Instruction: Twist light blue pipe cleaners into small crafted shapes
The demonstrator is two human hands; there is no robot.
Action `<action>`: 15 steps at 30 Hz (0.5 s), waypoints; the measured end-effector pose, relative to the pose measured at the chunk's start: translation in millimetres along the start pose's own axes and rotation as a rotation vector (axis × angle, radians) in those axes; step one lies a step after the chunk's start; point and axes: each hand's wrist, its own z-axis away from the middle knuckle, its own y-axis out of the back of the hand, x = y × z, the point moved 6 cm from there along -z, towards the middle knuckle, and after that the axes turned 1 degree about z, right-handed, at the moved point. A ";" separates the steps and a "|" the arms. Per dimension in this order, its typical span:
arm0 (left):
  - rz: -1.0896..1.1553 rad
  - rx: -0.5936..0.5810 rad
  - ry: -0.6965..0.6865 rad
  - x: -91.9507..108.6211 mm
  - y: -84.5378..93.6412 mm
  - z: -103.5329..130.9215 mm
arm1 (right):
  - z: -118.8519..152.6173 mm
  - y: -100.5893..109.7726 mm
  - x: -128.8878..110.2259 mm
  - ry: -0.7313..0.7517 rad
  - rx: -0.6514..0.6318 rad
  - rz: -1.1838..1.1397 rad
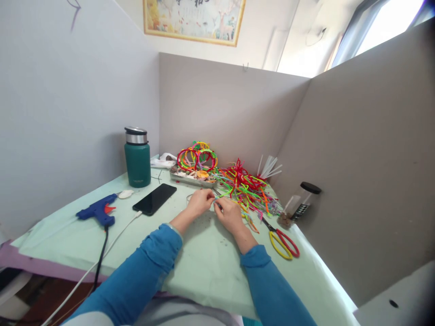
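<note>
My left hand (201, 202) and my right hand (229, 214) meet fingertip to fingertip above the middle of the table. Both are closed in a pinch. Between the fingertips shows a short bit of light-blue pipe cleaner (215, 198), mostly hidden by the fingers. A thin grey curved strip (188, 198) peeks out beside my left hand; whether it is joined to the held piece I cannot tell. Just beyond my right hand lies a tangled heap of coloured pipe cleaners (243, 181), with loose ends reaching beside the wrist.
Scissors (283, 242) lie at right near a tipped clear container (301, 203). Behind stand a metal tray (193, 182) and pipe-cleaner-wrapped rings (197, 158). To the left are a phone (155, 199), a green bottle (137, 163) and a blue glue gun (98, 209). Partitions (231, 108) enclose the table.
</note>
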 end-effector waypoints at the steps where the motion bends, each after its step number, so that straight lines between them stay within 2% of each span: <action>1: -0.010 -0.006 -0.007 0.4 -0.1 0.2 | -0.1 0.4 0.2 -0.005 0.003 -0.004; 15: -0.092 -0.079 -0.116 6.7 -5.7 4.2 | 0.0 0.9 8.2 -0.108 0.011 -0.067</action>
